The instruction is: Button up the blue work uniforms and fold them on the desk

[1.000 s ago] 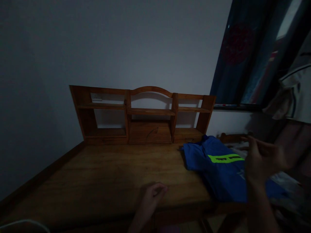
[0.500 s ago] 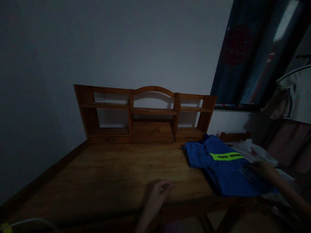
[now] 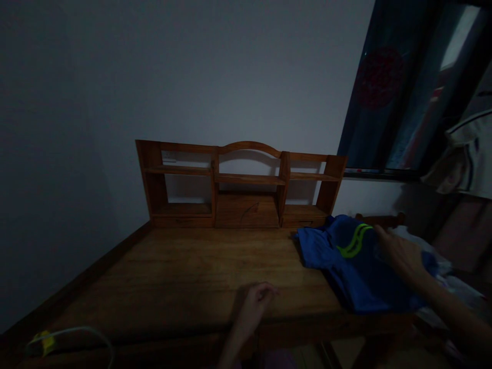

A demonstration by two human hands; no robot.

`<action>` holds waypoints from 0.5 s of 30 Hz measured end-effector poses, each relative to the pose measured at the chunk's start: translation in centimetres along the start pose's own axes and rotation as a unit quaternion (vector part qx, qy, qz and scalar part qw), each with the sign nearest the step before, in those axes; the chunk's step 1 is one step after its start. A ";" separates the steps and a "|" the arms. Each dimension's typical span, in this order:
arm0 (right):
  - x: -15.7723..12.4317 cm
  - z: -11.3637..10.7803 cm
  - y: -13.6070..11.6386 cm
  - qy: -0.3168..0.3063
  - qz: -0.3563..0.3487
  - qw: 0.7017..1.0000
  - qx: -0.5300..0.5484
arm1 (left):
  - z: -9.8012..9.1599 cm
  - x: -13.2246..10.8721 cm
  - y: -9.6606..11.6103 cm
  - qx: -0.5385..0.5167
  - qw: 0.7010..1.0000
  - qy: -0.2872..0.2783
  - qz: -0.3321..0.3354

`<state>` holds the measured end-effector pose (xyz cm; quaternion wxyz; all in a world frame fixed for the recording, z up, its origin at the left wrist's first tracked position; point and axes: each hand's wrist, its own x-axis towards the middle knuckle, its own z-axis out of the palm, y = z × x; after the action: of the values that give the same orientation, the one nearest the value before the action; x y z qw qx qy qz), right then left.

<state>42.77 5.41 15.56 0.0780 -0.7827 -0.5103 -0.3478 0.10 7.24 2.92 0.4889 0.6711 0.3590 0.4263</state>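
A blue short-sleeved shirt (image 3: 357,287) with a bright yellow-green band (image 3: 355,241) lies at the right end of the wooden desk. My right hand (image 3: 402,253) is over its right side, gripping the cloth; the fingertips are partly hidden and a little blurred. The fabric near it is lifted, and the band bends in a curve. Closer to the desk's front edge, my left hand (image 3: 257,301) rests on the wood with its fingers curled in and nothing visible in them. A gap separates it from the shirt.
A wooden shelf unit (image 3: 246,179) stands along the back of the desk (image 3: 200,261). At the front left lies a yellow object (image 3: 46,342) with a pale cord (image 3: 84,328). White plastic bags (image 3: 413,238) are beyond the right end, and a light garment (image 3: 478,154) hangs by the window.
My right hand has moved left and up across the shirt, pulling the cloth so the once straight band now curves. My left hand stays in place. The view has shifted slightly left.
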 end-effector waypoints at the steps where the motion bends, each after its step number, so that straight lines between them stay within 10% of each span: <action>1: 0.5 -1.1 -1.4 0.004 -0.025 1.000 -0.017 | 0.0 -0.1 0.1 0.002 1.000 -0.001 0.000; 9: 5.6 -10.5 -11.5 0.128 -0.063 0.979 0.146 | 0.5 -0.3 0.4 0.008 0.999 0.031 -0.024; 15: 9.0 -16.5 -15.6 0.224 -0.094 0.820 0.518 | 0.7 -0.5 0.5 -0.023 0.997 0.053 -0.053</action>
<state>23.91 11.53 29.86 0.5508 -0.4755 -0.6552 -0.2031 0.57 6.44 3.17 0.5066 0.6163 0.4093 0.4427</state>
